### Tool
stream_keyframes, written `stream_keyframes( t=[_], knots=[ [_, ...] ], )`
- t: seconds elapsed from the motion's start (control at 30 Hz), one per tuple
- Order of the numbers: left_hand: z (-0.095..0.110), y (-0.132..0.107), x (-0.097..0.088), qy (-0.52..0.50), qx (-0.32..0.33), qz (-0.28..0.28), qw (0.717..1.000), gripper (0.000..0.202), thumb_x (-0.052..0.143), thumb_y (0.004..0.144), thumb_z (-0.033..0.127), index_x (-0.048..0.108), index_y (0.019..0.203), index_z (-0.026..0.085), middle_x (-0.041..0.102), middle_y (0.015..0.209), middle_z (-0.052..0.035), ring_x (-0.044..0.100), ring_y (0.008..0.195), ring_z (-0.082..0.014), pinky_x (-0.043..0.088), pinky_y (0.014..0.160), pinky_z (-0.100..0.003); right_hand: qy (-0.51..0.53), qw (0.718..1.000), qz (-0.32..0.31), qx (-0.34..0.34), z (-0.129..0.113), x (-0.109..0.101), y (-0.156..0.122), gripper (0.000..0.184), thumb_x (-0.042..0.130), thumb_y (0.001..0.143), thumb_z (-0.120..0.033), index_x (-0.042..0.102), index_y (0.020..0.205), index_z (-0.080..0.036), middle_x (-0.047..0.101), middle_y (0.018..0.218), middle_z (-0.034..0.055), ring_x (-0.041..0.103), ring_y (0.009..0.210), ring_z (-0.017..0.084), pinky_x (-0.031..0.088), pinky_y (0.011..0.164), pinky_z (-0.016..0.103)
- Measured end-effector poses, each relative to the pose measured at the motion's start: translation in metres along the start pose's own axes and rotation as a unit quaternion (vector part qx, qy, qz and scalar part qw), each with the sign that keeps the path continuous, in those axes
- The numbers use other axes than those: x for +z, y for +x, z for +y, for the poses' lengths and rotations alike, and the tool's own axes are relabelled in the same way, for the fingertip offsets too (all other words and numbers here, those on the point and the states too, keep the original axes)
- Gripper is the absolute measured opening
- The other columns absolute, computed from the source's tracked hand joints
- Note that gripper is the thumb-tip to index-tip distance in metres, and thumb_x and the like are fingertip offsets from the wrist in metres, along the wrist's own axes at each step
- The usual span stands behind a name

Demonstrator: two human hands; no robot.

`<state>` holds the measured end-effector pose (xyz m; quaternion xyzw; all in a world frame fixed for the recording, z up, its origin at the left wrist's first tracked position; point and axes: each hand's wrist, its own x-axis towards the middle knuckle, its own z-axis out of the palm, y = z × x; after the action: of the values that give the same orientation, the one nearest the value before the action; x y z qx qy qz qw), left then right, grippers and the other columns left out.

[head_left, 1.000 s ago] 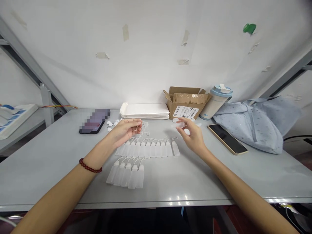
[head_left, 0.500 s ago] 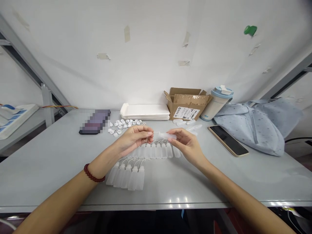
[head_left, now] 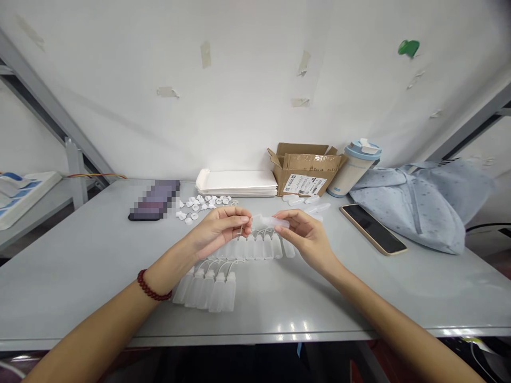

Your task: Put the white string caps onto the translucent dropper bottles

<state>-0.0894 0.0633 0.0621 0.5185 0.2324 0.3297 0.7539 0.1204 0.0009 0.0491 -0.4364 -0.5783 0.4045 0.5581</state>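
Observation:
Between the fingers of my right hand (head_left: 301,234) lies a translucent plastic squeeze bottle (head_left: 275,222), held sideways with its top toward the left. My left hand (head_left: 225,226) pinches a thin white tube (head_left: 254,217) that runs to the bottle's top; the tube's bent end hangs below the fingers. Under both hands stretches a row of similar bottles (head_left: 257,248) with curved tubes, partly hidden by the hands. Nearer the front lies a second group of tubed bottles (head_left: 211,290), beside my left wrist.
White caps (head_left: 205,202) lie loose behind my left hand. Capless bottles (head_left: 311,200) rest before a cardboard box (head_left: 307,173). Also there are stacked white trays (head_left: 237,183), a tumbler (head_left: 355,167), a phone (head_left: 373,229), a pixelated dark object (head_left: 155,199) and a pale blue cloth bag (head_left: 415,207).
Both hands keep nearly the same place and the same hold. The tube between them now bends upward a little more near the left fingers. The view has shifted slightly.

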Motion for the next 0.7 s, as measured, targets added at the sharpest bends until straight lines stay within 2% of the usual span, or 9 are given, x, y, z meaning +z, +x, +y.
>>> stream_keyframes(
  t=[0.33,0.7],
  knots=[
    [0.0032,-0.0009,0.0039,-0.025,-0.001,0.013,1.000,0.004,0.068,0.075,0.016,0.068,0.076,0.012,0.060,0.071,-0.0025,0.055,0.063,-0.0103,0.046,0.065,-0.024,-0.002,1.000,0.003,-0.005,-0.0005,0.0005,-0.0008,0.019,0.071,0.076,-0.031,0.064,0.091,-0.022,0.065,0.089,0.0028,0.062,0.079,0.016,0.052,0.071,0.031],
    [0.0016,-0.0009,0.0032,-0.005,0.000,0.003,1.000,0.005,0.066,0.078,0.017,0.068,0.078,0.012,0.060,0.072,-0.0023,0.055,0.065,-0.0106,0.046,0.067,-0.025,0.002,1.000,0.004,-0.016,-0.0021,0.0018,-0.0016,0.018,0.071,0.076,-0.031,0.064,0.090,-0.022,0.066,0.089,0.0030,0.062,0.081,0.016,0.052,0.073,0.032]
  ],
)
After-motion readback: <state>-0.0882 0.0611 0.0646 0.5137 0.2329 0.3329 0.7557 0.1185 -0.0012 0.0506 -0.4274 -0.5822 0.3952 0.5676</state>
